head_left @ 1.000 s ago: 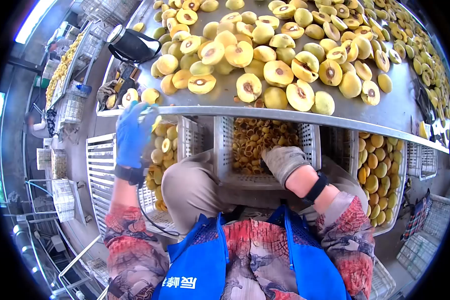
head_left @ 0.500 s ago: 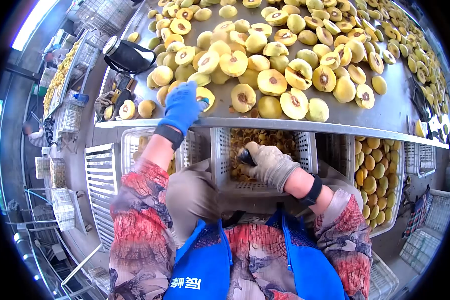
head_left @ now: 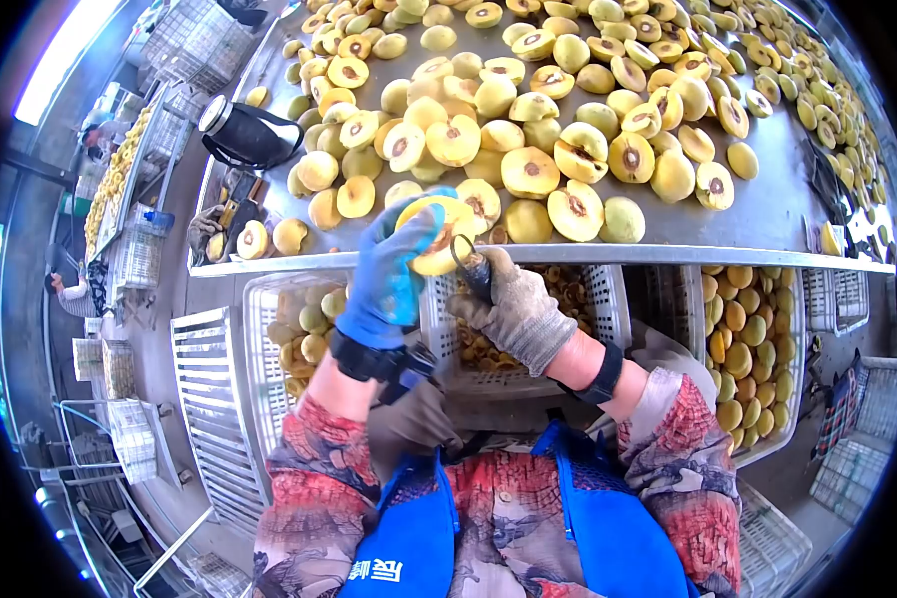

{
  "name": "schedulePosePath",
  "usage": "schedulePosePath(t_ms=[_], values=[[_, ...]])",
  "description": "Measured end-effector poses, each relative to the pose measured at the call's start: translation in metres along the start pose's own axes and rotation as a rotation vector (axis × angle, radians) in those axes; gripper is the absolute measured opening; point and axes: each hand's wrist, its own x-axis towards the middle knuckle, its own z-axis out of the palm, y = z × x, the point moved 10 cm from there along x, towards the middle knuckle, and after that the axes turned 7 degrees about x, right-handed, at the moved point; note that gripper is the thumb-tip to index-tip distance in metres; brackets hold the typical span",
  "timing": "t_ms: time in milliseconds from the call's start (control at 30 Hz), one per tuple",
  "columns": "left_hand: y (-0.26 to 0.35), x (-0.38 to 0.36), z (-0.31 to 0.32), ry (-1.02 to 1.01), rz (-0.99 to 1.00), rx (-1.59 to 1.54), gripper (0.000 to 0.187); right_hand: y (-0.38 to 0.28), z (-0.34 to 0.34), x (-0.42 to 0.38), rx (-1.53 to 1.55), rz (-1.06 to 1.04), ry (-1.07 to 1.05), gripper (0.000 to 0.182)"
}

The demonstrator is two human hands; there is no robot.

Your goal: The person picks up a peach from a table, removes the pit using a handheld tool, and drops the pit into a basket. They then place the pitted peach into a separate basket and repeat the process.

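My left hand (head_left: 379, 284), in a blue glove, is closed around a yellow peach half (head_left: 434, 235), its cut face with the brown pit area turned toward my right hand. In my pale knitted glove, my right hand (head_left: 521, 311) grips a dark-handled pitting tool (head_left: 476, 274). The curved metal loop at the tool's tip is at the edge of the peach half. Both hands are above the near table edge and a crate (head_left: 611, 304) of brown and yellow scraps. Many peach halves (head_left: 575, 211) lie on the metal table (head_left: 757, 224) just beyond.
A black-and-silver flask (head_left: 249, 135) stands at the table's left. Crates of peaches (head_left: 742, 349) sit below the table on both sides. A slatted metal rack (head_left: 219, 399) is at lower left. A distant person (head_left: 73, 292) is beside another fruit-covered table.
My left hand has picked up a peach half from the table's near edge and drawn it in. My right hand has raised the pitting tool slightly to meet it.
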Motion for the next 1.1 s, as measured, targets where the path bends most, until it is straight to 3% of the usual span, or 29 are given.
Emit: schedulePosePath(t_ms=[100,233,467,800,900,1100], values=[[-0.025,-0.004,0.002,0.066,-0.019,-0.293,0.037,0.01,0.004,-0.002,-0.018,0.011,0.013,0.054],[-0.026,-0.002,0.019,-0.049,-0.027,-0.416,0.042,0.016,0.003,0.001,-0.037,0.095,-0.027,0.048],[-0.004,-0.01,0.016,0.048,0.22,-0.116,0.044,-0.001,-0.003,0.002,0.026,0.035,0.01,0.042],[0.003,-0.02,0.014,0.079,0.322,-0.068,0.04,-0.003,0.009,0.005,0.082,-0.063,0.088,0.032],[0.006,-0.021,0.012,0.079,0.356,-0.023,0.039,-0.001,0.013,0.006,0.079,-0.009,0.065,0.029],[0.011,-0.025,0.012,0.116,0.39,0.043,0.039,-0.01,0.012,0.001,0.106,-0.147,0.147,0.027]])
